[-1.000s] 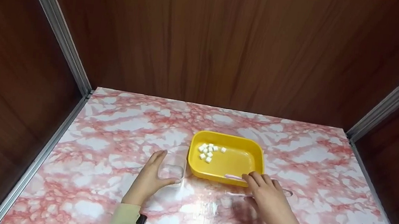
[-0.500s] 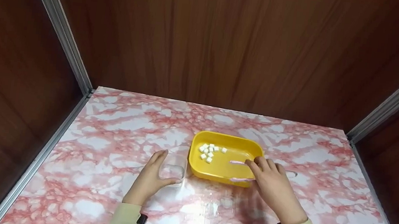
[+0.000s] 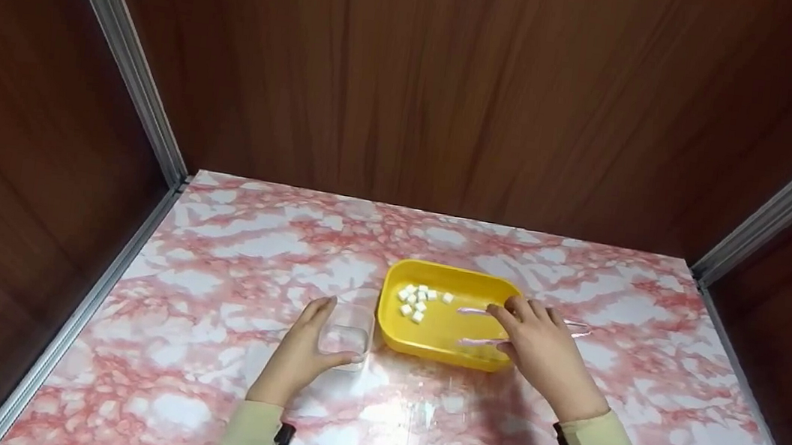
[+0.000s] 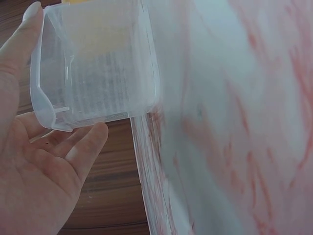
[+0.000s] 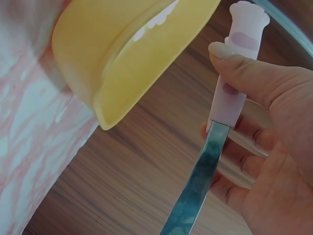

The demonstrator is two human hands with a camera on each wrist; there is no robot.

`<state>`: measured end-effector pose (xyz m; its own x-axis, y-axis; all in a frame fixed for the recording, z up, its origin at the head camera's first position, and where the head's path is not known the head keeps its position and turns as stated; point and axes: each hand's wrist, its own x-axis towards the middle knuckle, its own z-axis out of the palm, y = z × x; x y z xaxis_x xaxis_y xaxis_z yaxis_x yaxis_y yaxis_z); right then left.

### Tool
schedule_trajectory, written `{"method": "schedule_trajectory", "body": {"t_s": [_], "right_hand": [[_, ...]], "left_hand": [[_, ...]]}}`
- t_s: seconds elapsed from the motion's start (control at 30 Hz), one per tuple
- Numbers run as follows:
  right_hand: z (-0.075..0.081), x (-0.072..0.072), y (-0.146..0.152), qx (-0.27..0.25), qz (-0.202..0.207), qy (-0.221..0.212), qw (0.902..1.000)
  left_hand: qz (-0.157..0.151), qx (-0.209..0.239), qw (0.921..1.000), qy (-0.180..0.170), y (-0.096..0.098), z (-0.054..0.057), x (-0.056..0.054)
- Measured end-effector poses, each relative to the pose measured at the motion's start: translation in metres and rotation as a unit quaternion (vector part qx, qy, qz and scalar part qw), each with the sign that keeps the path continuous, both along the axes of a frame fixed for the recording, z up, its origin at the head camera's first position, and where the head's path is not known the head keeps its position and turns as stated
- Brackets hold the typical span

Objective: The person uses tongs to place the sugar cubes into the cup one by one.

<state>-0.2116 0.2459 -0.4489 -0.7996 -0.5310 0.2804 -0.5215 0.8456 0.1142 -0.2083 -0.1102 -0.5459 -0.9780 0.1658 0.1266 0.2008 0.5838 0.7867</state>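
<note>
My left hand [image 3: 289, 364] holds a clear plastic container [image 3: 345, 341], thumb on the near side and fingers on the far side. In the left wrist view the thumb lies along the rim of that container [image 4: 98, 73], which rests on the table. My right hand [image 3: 545, 353] grips a pair of tongs [image 3: 481, 342] with pink tips and metal arms. Its two tips are spread apart over the yellow bin [image 3: 440, 355]. The right wrist view shows my thumb pressing the pink sleeve of the tongs [image 5: 227, 105]. Several small white cubes [image 3: 420, 306] lie in the bin's left half.
The table [image 3: 217, 321] has a red and white marbled top. Dark wood panels [image 3: 412, 88] rise at the back and both sides, joined by metal corner strips [image 3: 120, 37]. The clear container stands just left of the bin.
My right hand has raised the tongs from the bin's near edge and moved them farther in over it, with the tips now spread in view. The left hand and container stay in place.
</note>
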Motion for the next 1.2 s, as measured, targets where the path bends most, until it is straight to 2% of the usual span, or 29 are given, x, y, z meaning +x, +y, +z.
{"method": "schedule_trajectory", "body": {"t_s": [0.47, 0.73, 1.2], "right_hand": [[-0.003, -0.024, 0.0, 0.017, 0.02, 0.021, 0.9994], [-0.008, -0.037, 0.001, 0.021, 0.021, 0.025, 0.9992], [-0.011, -0.059, -0.006, 0.017, 0.032, 0.017, 0.9992]], "left_hand": [[0.004, -0.002, 1.0, -0.006, 0.002, 0.001, -0.001], [0.003, -0.002, 1.0, 0.003, 0.001, -0.001, 0.0], [-0.001, 0.003, 1.0, 0.005, 0.001, -0.001, 0.001]]}}
